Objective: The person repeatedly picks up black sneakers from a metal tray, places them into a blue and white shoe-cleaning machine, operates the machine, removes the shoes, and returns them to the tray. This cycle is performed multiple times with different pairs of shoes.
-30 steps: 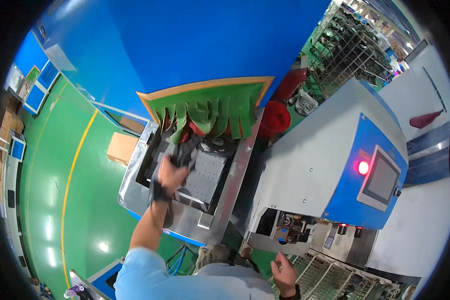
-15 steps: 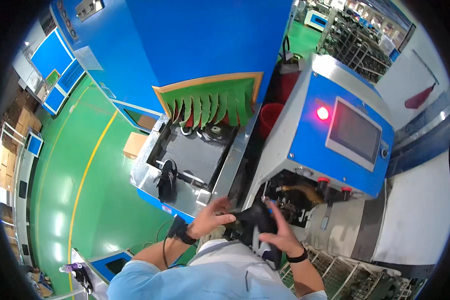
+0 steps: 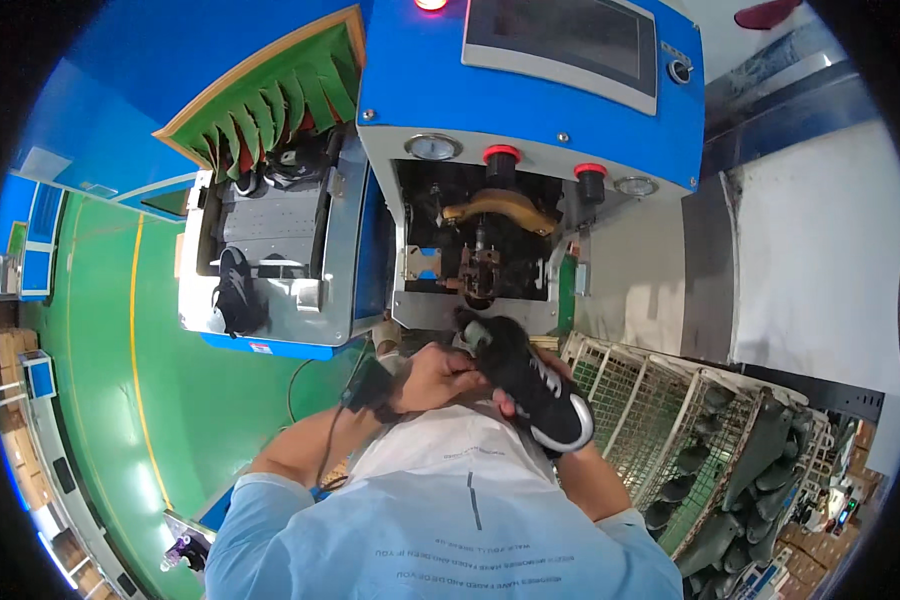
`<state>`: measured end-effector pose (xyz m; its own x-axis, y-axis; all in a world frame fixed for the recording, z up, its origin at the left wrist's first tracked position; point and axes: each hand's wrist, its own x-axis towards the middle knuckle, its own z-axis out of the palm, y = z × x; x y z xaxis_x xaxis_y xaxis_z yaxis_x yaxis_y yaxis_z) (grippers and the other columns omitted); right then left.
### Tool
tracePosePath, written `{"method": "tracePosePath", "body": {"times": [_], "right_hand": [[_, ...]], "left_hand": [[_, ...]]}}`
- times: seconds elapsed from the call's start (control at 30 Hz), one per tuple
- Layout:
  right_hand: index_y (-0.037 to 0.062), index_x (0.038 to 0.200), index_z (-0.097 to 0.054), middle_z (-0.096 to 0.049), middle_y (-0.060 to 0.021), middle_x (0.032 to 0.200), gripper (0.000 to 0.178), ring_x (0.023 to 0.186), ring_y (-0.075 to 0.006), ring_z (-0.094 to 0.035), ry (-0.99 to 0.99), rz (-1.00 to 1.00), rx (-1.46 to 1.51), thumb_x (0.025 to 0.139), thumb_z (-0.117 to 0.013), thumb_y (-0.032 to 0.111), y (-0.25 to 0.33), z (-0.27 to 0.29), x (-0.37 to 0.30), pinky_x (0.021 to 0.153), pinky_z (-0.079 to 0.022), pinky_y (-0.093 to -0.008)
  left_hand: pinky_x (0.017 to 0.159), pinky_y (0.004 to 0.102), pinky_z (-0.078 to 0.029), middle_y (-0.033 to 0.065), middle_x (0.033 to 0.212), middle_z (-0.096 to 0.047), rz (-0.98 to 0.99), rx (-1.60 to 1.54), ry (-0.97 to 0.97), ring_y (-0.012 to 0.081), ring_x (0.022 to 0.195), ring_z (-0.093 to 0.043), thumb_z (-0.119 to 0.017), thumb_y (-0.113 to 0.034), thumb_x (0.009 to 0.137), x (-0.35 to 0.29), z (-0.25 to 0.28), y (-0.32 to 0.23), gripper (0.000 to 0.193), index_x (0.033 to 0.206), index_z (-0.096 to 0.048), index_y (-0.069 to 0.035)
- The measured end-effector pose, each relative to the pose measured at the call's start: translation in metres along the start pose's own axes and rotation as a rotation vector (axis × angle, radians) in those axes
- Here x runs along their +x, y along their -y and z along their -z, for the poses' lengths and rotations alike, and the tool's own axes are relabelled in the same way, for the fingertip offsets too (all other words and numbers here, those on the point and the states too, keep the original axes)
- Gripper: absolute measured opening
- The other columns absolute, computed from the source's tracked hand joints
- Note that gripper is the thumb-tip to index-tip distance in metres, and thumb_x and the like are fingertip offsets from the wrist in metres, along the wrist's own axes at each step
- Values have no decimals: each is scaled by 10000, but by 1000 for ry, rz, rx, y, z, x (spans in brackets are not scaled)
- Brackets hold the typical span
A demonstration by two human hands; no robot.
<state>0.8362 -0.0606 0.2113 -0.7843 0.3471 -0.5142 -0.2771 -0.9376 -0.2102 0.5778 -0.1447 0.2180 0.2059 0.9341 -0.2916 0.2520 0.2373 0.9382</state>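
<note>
**Black sneaker held at the blue machine**

The black sneaker [image 3: 530, 385] is gripped from the left by the closed left hand [image 3: 440, 378]; the right hand [image 3: 560, 365] is mostly hidden beneath it, grip unclear. It is held just below the blue machine [image 3: 530, 90] opening, beside a wire rack [image 3: 660, 410].
</note>
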Motion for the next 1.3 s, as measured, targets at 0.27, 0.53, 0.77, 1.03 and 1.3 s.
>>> {"method": "tracePosePath", "body": {"times": [0.27, 0.53, 0.77, 1.03, 1.3], "right_hand": [[56, 1598, -489, -673, -100, 1377, 694, 1119, -200, -703, -390, 648, -967, 945, -724, 88, 69, -48, 52, 994, -525, -314], [307, 1626, -457, -664, -281, 1233, 878, 1079, -502, -688, -737, 707, -2139, 827, -819, 340, 53, -68, 145, 932, -569, -512], [243, 1633, -400, -543, -431, 1368, 781, 1087, -603, -644, -802, 780, -2168, 936, -715, 402, 68, -61, 177, 880, -573, -600], [292, 1694, -284, -436, -492, 1464, 836, 1167, -645, -609, -1008, 833, -2107, 975, -697, 397, 34, -51, 180, 890, -581, -596], [178, 1714, -207, -442, -448, 1471, 874, 1132, -613, -616, -1016, 1105, -1970, 1006, -684, 364, -23, -74, 154, 852, -563, -609]], "left_hand": [[701, 363, -512, 133, 820, -732, 202, -103, -319, 197, 770, -697, -719, -304, 1000, -11, 24, -23, 307, 1053, -772, -6], [607, 312, -471, 26, 712, -665, 452, -512, -415, 107, 642, -593, -700, -309, 996, 41, 23, 79, 311, 1055, -785, -16], [558, 269, -442, 3, 747, -671, 421, -670, -473, 83, 640, -583, -717, -237, 1020, 57, 47, 83, 215, 1038, -790, -35], [683, 330, -513, 47, 862, -716, 385, -432, -325, 129, 772, -641, -635, -305, 1035, 29, 61, 98, 324, 1073, -748, -3], [745, 395, -543, 105, 857, -725, 300, -202, -242, 218, 807, -690, -608, -403, 1026, 15, 79, 66, 429, 1106, -720, 3]]}}
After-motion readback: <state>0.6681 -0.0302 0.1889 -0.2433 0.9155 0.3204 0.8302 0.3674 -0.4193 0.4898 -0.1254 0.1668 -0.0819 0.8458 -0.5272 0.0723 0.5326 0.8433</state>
